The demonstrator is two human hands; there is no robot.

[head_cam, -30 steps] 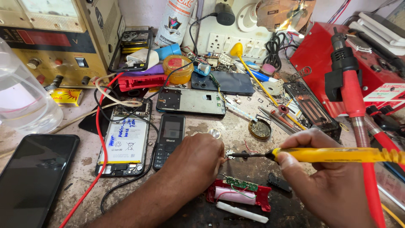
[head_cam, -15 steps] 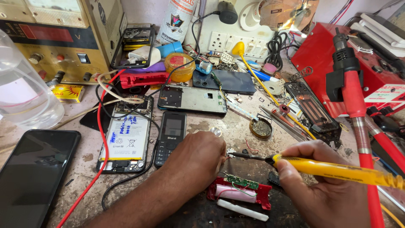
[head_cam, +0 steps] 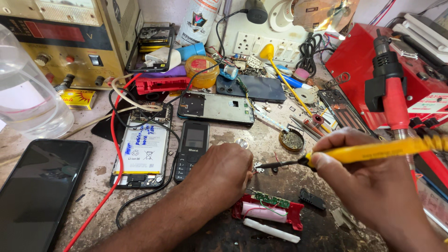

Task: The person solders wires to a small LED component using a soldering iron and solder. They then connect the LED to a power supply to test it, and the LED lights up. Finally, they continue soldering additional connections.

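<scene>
Soldering in hand: right hand (head_cam: 378, 186) grips the yellow iron (head_cam: 373, 150), fingers wrapped tight round the handle, tip down by a tiny part (head_cam: 257, 169) on the surface (head_cam: 224, 135). Left hand (head_cam: 224, 169) curls over that part, fingers pinched narrow on it as far as I can tell; the contact itself is hidden. Red module (head_cam: 268, 211) with green board and pink cell lies just below, near both hands, wires loose. Open phone (head_cam: 142, 149) and keypad phone (head_cam: 192, 150) sit off left, untouched. Next move calls for a steady tip and a firm hold on the part.
</scene>
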